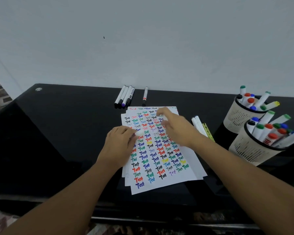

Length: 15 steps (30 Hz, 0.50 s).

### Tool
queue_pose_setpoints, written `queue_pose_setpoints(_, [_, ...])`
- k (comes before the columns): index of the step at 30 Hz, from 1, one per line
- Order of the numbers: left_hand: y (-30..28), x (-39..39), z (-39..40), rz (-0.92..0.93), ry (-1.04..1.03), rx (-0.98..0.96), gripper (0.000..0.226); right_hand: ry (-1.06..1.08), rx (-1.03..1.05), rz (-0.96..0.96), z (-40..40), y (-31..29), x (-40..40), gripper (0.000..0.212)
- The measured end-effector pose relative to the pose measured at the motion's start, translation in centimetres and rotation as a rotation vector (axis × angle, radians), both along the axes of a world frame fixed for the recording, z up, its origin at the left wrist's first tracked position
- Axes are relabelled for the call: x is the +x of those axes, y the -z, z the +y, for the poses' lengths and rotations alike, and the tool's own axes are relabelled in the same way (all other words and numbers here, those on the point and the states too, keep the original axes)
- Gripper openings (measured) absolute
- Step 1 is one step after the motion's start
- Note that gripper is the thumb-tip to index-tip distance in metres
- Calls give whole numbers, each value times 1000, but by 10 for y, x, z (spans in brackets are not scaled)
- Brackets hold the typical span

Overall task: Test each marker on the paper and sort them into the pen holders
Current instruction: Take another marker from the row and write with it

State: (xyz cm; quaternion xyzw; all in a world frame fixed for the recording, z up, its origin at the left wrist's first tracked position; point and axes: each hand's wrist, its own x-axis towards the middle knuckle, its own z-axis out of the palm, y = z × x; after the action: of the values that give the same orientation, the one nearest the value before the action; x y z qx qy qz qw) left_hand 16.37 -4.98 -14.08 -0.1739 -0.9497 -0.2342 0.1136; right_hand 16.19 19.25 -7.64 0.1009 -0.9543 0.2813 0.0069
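Holding a white marker (163, 118) over the upper part of the paper (159, 150), the right hand (175, 128) has its fingers closed around the barrel; the picture is blurred there, so the tip cannot be seen. The left hand (120, 141) rests on the left edge of the paper and its fingers pinch a small white piece (139, 133), probably the cap.

The paper lies on a black desk (58, 133) and is almost full of coloured "Test" words. Beyond the paper's far edge lie four markers (124, 97) close together and one more marker (145, 96) just beside them. To the right of the paper lie two white markers (198, 124) and a yellow one (208, 131). Further right of the paper stand two pen holders (244, 119), both already crowded with markers.

A marker is light and stiff, with a smooth barrel that may slip, so it seems best to grip it at the middle of the barrel, not on the tip. The paper is thin and slides easily; the left hand should press it flat.
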Motion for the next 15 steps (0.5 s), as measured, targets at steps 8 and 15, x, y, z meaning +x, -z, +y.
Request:
queue_pose_setpoints(8, [-2, 1, 1, -18, 64, -54, 53, 212, -690, -138, 23, 10, 7, 42])
queue_pose_setpoints(15, [-6, 3, 0, -117, 157, -216, 46, 278, -736, 33, 17, 30, 10, 27])
